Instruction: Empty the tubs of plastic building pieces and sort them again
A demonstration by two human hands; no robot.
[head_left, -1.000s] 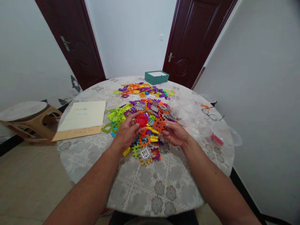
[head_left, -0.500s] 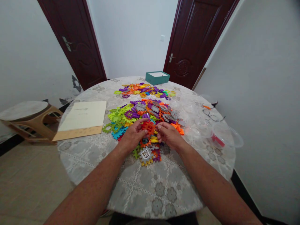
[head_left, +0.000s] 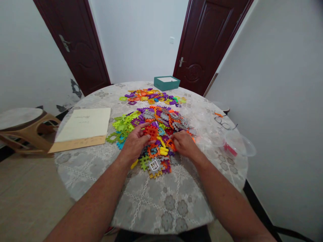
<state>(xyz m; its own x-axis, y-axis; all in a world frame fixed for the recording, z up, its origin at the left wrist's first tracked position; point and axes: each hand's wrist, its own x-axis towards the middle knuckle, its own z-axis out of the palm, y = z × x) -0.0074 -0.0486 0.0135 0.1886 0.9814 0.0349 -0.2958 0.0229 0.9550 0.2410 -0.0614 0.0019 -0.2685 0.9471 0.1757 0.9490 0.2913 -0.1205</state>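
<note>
Between the thumb and fingers of my left hand [head_left: 136, 139] is a red square building piece [head_left: 151, 132] with a grid of holes, held above the near side of a colourful pile. My right hand [head_left: 183, 143] is closed at the pile's right side, its fingertips down among orange and purple pieces; whether they grip one is hidden. Yellow pieces [head_left: 164, 150] and an orange ring-shaped piece [head_left: 153, 151] lie between the hands. Nearest me is a grey piece with a white window [head_left: 154, 165]. Lime-green pieces [head_left: 123, 123] spread out on the left, grey ones [head_left: 180, 125] on the right.
A second heap of pieces [head_left: 151, 95] lies farther back, before a green box [head_left: 166, 83]. To the left rests a cream folder [head_left: 84, 125]. Clear plastic containers [head_left: 210, 132], eyeglasses [head_left: 225, 123] and a red object [head_left: 230, 150] sit to the right on the round table [head_left: 161, 201].
My right hand has moved away from the red piece and down to the pile's right side. My left hand still holds the red piece, now slightly farther left. The view has shifted a little.
</note>
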